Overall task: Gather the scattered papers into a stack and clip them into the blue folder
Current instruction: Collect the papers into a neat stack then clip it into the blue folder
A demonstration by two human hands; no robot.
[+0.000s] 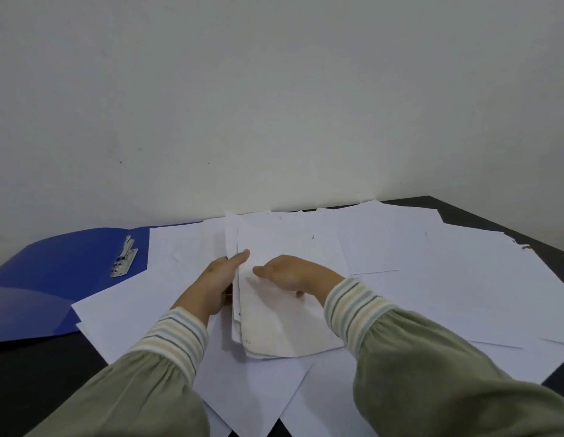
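- While the blue folder (53, 279) lies open at the table's (38, 373) left with its metal clip (124, 258) showing, we note loose papers (448, 279) spread to its right.
- Our left hand (216, 282) grips the left edge of a small stack (284, 310), thumb on top.
- Our right hand (293, 272) rests on the stack, fingers straight.

I count one blue folder (50, 279) with one metal clip (124, 258), left of my two hands. One gathered stack of papers (284, 310) sits between them. Loose sheets (448, 279) around them overlap too much to count.
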